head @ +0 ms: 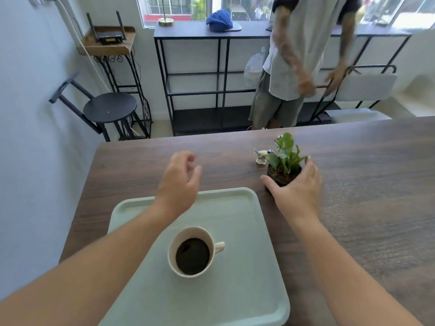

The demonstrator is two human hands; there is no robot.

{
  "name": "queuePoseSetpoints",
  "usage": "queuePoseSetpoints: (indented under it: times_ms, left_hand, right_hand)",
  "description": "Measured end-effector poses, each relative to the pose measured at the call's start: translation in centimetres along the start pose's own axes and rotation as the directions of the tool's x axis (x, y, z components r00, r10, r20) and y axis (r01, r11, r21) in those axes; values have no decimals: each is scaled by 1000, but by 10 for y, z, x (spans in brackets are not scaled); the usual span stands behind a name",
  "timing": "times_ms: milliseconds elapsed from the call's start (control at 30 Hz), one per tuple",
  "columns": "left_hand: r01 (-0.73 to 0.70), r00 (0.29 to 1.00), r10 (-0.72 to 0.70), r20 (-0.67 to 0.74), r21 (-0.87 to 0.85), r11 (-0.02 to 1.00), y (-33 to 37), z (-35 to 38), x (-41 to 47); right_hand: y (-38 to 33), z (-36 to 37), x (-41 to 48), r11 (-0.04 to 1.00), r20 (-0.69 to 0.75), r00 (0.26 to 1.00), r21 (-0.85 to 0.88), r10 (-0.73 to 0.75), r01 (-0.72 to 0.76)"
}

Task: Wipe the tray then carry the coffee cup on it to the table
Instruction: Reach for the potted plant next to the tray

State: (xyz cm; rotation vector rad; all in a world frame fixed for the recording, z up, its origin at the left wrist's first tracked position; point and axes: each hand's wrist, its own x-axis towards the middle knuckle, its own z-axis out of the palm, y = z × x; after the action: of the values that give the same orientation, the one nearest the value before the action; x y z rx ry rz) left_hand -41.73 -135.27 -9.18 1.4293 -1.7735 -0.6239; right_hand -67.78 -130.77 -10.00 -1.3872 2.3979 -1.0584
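Observation:
A pale green tray (247, 231) lies on the dark wooden table (364, 184) in front of me. On it stands a white coffee cup (192, 251) full of black coffee, its handle pointing right. My left hand (180, 180) hovers above the tray's far edge, fingers loosely curled and holding nothing. My right hand (297, 188) is wrapped around a small potted plant (283, 161) just beyond the tray's far right corner.
A small white figurine (260, 157) sits left of the plant. Another person (303, 55) stands beyond the table's far edge by a black metal shelf (193, 74). A black stool (109, 108) stands far left, and a grey chair (362, 90) far right.

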Motion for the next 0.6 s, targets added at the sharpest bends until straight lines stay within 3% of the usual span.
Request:
queuePoseSetpoints:
  times_ms: [133, 233, 300, 367, 433, 500, 600]
  left_hand:
    - [-155, 961, 128, 244, 98, 983, 44, 64, 75]
    - [-200, 892, 87, 444, 213, 957, 60, 106, 111]
    - [-234, 867, 69, 493, 282, 930, 63, 126, 126]
    - [-361, 838, 125, 531, 368, 857, 68, 141, 134]
    - [-532, 773, 181, 608, 466, 707, 75, 154, 134]
    - [-615, 723, 145, 676, 534, 580, 81, 165, 132]
    - [-636, 690, 111, 715, 526, 565, 79, 175, 131]
  right_hand:
    - [2, 10, 27, 999, 78, 997, 24, 29, -31]
    - [7, 16, 30, 998, 104, 994, 67, 14, -21]
    - [12, 19, 30, 996, 93, 996, 91, -6, -3]
    - [16, 20, 30, 994, 93, 996, 108, -12, 2]
    - [22, 19, 32, 995, 92, 996, 104, -13, 3]
    - [25, 18, 33, 996, 81, 997, 92, -13, 5]
    - [24, 20, 32, 998, 73, 997, 64, -6, 1]
